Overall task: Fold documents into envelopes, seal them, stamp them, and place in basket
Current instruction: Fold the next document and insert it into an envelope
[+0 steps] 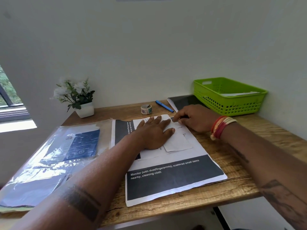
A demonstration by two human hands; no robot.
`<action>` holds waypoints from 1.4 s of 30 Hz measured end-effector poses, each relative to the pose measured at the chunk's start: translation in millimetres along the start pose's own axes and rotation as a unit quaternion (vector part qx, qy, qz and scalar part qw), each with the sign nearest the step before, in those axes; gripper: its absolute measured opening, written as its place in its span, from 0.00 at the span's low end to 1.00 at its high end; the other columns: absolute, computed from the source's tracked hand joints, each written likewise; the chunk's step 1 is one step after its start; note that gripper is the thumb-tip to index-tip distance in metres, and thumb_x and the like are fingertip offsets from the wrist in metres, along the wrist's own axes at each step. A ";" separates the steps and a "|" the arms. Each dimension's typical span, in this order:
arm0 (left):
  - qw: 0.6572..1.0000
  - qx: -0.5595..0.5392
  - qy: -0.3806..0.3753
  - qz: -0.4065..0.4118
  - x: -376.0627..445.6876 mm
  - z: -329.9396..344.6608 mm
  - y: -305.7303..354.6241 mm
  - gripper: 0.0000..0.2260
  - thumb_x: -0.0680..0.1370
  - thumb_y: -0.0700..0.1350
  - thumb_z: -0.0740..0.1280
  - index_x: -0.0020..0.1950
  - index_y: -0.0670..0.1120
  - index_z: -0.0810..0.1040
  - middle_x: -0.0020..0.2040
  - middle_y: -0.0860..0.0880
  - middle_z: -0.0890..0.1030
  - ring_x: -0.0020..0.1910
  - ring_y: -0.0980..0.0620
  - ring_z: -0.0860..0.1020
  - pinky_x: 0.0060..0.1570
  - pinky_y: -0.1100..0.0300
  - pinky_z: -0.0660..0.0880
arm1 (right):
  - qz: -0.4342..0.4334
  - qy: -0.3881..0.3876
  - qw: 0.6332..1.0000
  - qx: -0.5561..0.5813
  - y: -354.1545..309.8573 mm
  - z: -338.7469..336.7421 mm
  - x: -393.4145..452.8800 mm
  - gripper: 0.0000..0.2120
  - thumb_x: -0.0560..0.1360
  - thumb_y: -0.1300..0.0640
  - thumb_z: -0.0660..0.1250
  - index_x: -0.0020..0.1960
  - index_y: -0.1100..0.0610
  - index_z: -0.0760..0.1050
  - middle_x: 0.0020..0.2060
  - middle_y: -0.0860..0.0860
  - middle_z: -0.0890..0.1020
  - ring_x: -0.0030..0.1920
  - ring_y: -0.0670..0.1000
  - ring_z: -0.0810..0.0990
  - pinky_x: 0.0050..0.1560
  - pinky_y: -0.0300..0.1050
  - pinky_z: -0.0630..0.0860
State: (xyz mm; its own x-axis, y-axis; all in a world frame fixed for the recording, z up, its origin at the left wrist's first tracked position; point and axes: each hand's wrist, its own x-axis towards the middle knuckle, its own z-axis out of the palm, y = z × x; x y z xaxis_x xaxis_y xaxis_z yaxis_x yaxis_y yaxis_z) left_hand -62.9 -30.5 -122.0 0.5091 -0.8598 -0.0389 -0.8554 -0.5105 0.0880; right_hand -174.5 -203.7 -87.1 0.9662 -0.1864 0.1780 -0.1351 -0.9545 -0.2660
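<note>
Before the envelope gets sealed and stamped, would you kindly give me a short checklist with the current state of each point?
1. Envelope held flat by left hand: ok.
2. Right hand at the envelope's far edge: ok.
3. Flap fully closed: cannot tell, hands cover it.
4. Sticker roll within reach, behind the envelope: ok.
5. Green basket free to take another envelope: ok, one lies inside.
6. Blue pen clear of the work: ok.

Desk [240,185]: wood-grain top, matt, cracks along grain. Printed sheets [174,178]: matt paper, ragged edges. Basket [229,97]: green perforated plastic, slight sheen. Sleeve [41,156] over blue pkg: clear plastic film, v. glossy, crinkled. Plant pot [85,110]: white, smooth.
</note>
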 end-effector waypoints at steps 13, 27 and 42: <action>1.000 -0.002 0.002 -0.001 3.2 3.3 -1.9 0.31 0.81 0.68 0.44 0.82 0.58 0.49 0.83 0.48 0.47 0.82 0.45 0.46 0.78 0.41 0.45 | -0.040 -0.020 0.998 -0.048 1.8 -2.4 -11.6 0.14 0.78 0.57 0.67 0.55 0.41 0.85 0.53 0.42 0.82 0.53 0.44 0.79 0.58 0.42 0.74; 1.000 -0.004 -0.002 -0.002 7.2 5.0 -3.1 0.31 0.81 0.68 0.44 0.82 0.58 0.48 0.83 0.48 0.46 0.82 0.44 0.45 0.78 0.40 0.44 | 0.014 -0.011 0.993 -0.116 -13.3 8.9 -1.6 0.16 0.81 0.55 0.61 0.66 0.45 0.79 0.59 0.51 0.78 0.58 0.52 0.76 0.57 0.41 0.69; 1.000 -0.008 0.002 0.001 4.4 2.2 -2.4 0.30 0.82 0.67 0.46 0.82 0.58 0.47 0.83 0.47 0.48 0.82 0.43 0.47 0.78 0.39 0.46 | 0.066 -0.048 0.989 -0.119 -23.0 7.7 22.3 0.20 0.81 0.57 0.60 0.70 0.44 0.75 0.67 0.54 0.77 0.63 0.53 0.77 0.63 0.43 0.69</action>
State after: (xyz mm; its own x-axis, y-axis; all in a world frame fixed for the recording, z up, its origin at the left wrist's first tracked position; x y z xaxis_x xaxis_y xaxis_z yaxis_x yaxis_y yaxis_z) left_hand -58.8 -33.1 -124.6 0.5074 -0.8610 -0.0342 -0.8551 -0.5081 0.1031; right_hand -148.1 -184.2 -84.3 0.9512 -0.3020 0.0632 -0.2994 -0.9529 -0.0478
